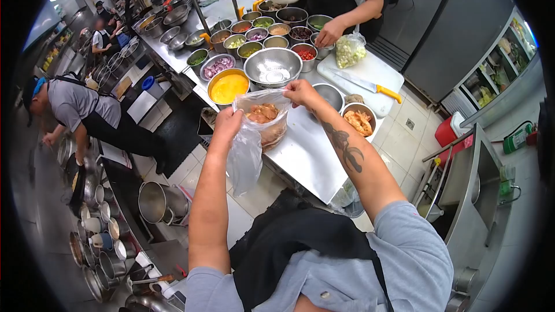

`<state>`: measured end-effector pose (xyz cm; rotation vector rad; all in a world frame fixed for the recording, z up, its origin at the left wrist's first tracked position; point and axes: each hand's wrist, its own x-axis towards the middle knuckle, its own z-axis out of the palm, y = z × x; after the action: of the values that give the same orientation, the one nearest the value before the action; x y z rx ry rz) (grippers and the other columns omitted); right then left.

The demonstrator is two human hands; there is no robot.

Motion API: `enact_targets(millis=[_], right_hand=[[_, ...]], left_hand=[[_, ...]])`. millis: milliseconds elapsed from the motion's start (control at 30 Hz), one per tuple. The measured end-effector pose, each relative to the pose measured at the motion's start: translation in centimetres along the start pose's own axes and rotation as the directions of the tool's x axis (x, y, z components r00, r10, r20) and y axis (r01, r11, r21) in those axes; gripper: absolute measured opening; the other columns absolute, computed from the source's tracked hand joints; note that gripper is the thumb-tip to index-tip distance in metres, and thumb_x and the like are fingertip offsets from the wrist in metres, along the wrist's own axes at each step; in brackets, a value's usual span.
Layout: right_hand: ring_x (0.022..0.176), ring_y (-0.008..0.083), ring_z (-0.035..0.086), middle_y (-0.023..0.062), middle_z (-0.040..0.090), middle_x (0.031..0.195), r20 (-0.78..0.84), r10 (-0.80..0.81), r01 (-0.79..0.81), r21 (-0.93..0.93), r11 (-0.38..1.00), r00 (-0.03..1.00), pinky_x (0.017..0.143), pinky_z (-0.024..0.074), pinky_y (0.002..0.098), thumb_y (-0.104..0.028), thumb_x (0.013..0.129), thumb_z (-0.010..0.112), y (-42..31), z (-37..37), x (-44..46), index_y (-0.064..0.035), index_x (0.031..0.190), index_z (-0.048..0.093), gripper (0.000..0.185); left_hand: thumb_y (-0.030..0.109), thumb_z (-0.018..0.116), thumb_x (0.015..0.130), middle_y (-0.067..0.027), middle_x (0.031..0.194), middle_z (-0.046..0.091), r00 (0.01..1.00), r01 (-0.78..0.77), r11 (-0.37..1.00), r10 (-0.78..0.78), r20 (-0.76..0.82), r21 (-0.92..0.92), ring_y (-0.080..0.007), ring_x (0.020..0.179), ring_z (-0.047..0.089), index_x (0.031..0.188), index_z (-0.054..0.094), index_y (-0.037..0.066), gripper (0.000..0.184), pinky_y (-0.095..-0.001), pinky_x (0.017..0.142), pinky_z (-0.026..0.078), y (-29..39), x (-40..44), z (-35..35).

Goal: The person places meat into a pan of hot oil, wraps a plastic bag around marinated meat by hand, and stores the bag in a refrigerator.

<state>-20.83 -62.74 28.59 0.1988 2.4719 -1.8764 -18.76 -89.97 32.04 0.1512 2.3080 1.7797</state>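
Between my hands hangs a clear plastic bag (248, 159) with pieces of raw, seasoned-looking meat (263, 114) inside. My left hand (229, 120) is closed on the left side of its rim. My right hand (298, 93) pinches the opposite side, so the mouth is spread. The bag is at the near edge of the steel table (306, 153). Just beyond it stand a bowl of yellow liquid (228, 88) and a large, shiny metal bowl (273, 66). Right of my right hand are another metal bowl (328, 97) and a bowl of orange-coated meat (358, 120).
Several bowls of chopped vegetables, including red onion (218, 67), crowd the table. A yellow-handled knife (370, 85) lies on a white cutting board (384, 75) near a bag of pale green pieces (350, 52). Co-workers stand across the table (352, 0) and at left (87, 107).
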Motion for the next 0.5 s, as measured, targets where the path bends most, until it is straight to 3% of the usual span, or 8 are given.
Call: enact_targets(millis=[133, 267, 400, 500], right_hand=[[0.060, 0.0136, 0.060, 0.0057, 0.063, 0.072, -0.068, -0.048, 0.058, 0.158, 0.986, 0.997, 0.051, 0.0508, 0.0279, -0.009, 0.081, 0.066, -0.7, -0.1, -0.8, 0.0006, 0.085, 0.064, 0.011], [0.061, 0.0122, 0.060, 0.0050, 0.063, 0.072, -0.094, -0.114, 0.129, 0.169, 0.977, 0.989, 0.050, 0.0480, 0.0267, -0.009, 0.081, 0.068, -1.9, -1.1, -2.6, 0.0014, 0.086, 0.063, 0.013], [0.059, 0.0117, 0.059, 0.0052, 0.063, 0.071, -0.156, -0.083, 0.109, 0.166, 0.980, 0.984, 0.051, 0.0483, 0.0269, -0.010, 0.083, 0.067, -5.0, -2.8, -6.7, 0.0011, 0.086, 0.064, 0.012], [0.059, 0.0087, 0.054, 0.0021, 0.061, 0.072, -0.221, 0.032, 0.018, 0.219, 0.976, 0.975, 0.052, 0.0454, 0.0244, -0.010, 0.084, 0.069, -6.8, -4.3, -9.5, 0.0003, 0.086, 0.064, 0.012]], left_hand=[[0.014, 0.051, 0.089, 0.0001, 0.073, 0.058, 0.999, -0.039, 0.996, 0.040, 0.008, -0.084, -0.0080, 0.065, 0.051, 0.088, 0.063, 0.001, 0.018, -0.0248, 0.060, 0.040, 0.7, -0.5, 0.8], [0.014, 0.050, 0.090, 0.0020, 0.073, 0.055, 0.994, -0.101, 0.975, 0.109, 0.031, -0.196, -0.0065, 0.064, 0.048, 0.087, 0.062, 0.001, 0.017, -0.0240, 0.058, 0.038, 2.1, -0.7, 0.6], [0.014, 0.050, 0.091, 0.0010, 0.075, 0.056, 0.996, 0.004, 0.961, 0.022, 0.091, -0.275, -0.0072, 0.066, 0.049, 0.088, 0.062, 0.002, 0.017, -0.0231, 0.060, 0.039, 4.5, -0.5, 0.0], [0.015, 0.050, 0.091, 0.0004, 0.074, 0.056, 0.978, -0.013, 0.947, 0.080, 0.195, -0.321, -0.0079, 0.066, 0.050, 0.089, 0.062, 0.002, 0.017, -0.0228, 0.061, 0.040, 5.3, 0.2, 0.1]])
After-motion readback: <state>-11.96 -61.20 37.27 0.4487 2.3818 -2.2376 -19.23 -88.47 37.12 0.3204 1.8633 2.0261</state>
